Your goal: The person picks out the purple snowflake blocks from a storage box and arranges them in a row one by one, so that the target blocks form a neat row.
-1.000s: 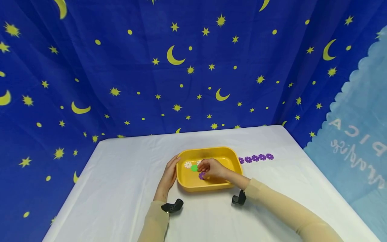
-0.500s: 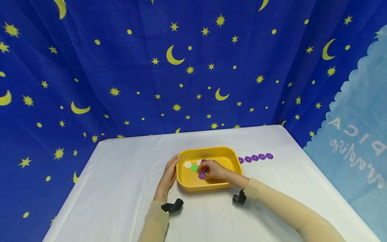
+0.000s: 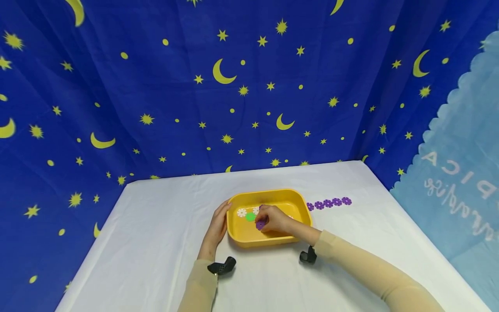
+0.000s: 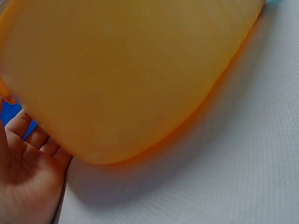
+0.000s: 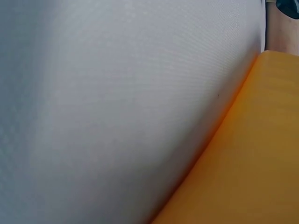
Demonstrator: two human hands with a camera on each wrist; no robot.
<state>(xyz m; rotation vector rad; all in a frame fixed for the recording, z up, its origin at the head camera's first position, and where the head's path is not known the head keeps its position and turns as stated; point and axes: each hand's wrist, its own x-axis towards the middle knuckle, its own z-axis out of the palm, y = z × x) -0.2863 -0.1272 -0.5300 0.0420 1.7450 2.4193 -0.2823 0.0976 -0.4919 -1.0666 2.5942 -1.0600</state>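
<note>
While our left hand point(image 3: 217, 225) steadies the yellow plastic tray with rounded corners point(image 3: 249, 243), our right hand point(image 3: 277, 219) is down inside it, at a purple flower-shaped plastic disc point(image 3: 260, 225). That disc sits left of the tray's middle, toward the near side; it is round, equally broad every way, with its flat face showing to the head camera, and we cannot tell how far it tilts. Our tray's long axis runs left to right, its right end slightly farther from us.

Our right grip is narrow: thumb and fingertips pinch the purple disc. Our left fingers lie against the tray's outer left wall and reach up to the rim, holding that end.

Just beyond the pinched disc we see a lime-green disc point(image 3: 251, 216), with a white flower-shaped disc point(image 3: 241, 212) to its left. Outside, on the white cloth point(image 3: 163, 242), a row of purple flower-shaped discs point(image 3: 328, 203) stretches rightward from the tray, angling slightly away from us.
</note>
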